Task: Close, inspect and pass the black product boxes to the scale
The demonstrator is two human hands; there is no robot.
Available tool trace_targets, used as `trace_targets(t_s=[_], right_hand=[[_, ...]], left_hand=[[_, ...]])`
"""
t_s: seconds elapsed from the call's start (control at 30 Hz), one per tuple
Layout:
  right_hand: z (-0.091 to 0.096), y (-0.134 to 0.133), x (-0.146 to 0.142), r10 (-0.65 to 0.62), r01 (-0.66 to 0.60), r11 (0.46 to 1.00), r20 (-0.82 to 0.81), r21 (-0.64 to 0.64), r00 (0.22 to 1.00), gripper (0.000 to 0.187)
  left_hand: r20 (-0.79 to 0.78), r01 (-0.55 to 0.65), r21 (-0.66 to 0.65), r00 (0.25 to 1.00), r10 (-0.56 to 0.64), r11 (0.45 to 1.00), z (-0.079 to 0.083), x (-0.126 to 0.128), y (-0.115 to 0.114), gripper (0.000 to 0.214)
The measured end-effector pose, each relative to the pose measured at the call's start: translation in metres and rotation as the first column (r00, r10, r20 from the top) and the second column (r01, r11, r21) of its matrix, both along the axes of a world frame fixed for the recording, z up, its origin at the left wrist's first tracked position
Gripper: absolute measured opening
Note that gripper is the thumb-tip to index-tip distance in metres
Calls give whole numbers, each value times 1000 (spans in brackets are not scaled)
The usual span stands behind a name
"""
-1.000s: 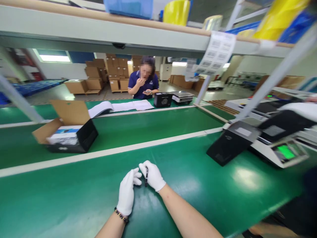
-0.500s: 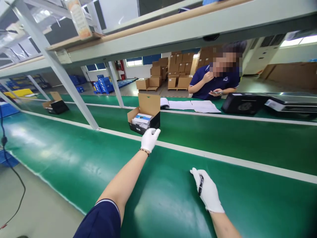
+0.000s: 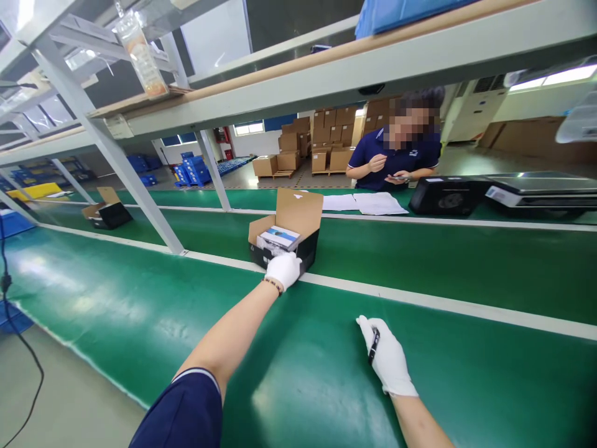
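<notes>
My left hand [image 3: 283, 270], in a white glove, is closed on the near edge of an open black cardboard box [image 3: 306, 250]; its fingertips are partly hidden over the box wall. The box's brown lid [image 3: 299, 211] stands up at the back. Inside lie a white and blue printed packet [image 3: 280, 236] and something in clear plastic. Over the green belt at lower right, my right hand [image 3: 388, 358], also gloved in white, is wrapped round a black pen [image 3: 374, 346].
Another open black box [image 3: 109, 213] sits farther left. Across the belt, a person in a navy shirt [image 3: 396, 155] stands behind open papers [image 3: 368, 203]. Black equipment [image 3: 448, 196] is at the right. A grey shelf post [image 3: 135, 180] rises at left, with a shelf beam [image 3: 289, 90] overhead.
My left hand has taken hold of the box, which has come nearer and slightly right, now at the white divider strip. My right hand keeps the pen almost in place.
</notes>
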State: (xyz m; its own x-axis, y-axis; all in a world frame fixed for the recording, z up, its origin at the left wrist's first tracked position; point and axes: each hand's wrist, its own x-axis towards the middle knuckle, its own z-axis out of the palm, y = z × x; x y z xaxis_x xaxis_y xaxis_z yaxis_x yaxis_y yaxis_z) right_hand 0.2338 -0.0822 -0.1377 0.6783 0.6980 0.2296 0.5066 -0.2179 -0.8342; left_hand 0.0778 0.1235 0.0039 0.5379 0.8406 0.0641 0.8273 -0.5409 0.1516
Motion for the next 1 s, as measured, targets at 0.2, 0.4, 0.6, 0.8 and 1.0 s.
trace_targets(t_s=[0.2, 0.4, 0.6, 0.8, 1.0], right_hand=[[8, 0, 6, -49, 58, 992, -80, 109, 996, 54], [18, -19, 17, -98, 138, 972, -205, 191, 974, 54], [44, -33, 8, -97, 169, 949, -263, 265, 960, 46], [71, -48, -21, -34, 72, 957, -136, 282, 990, 33], [79, -47, -41, 268, -246, 963, 350, -107, 898, 18]], left_hand=[[34, 377, -83, 926, -375, 922, -9, -34, -147, 38], [550, 741, 168, 477, -686, 650, 29, -113, -145, 44], [431, 576, 78, 716, -549, 814, -17, -100, -83, 64], [2, 691, 136, 716, -698, 710, -39, -45, -118, 67], [-42, 684, 160, 726, -687, 712, -39, -33, -130, 58]])
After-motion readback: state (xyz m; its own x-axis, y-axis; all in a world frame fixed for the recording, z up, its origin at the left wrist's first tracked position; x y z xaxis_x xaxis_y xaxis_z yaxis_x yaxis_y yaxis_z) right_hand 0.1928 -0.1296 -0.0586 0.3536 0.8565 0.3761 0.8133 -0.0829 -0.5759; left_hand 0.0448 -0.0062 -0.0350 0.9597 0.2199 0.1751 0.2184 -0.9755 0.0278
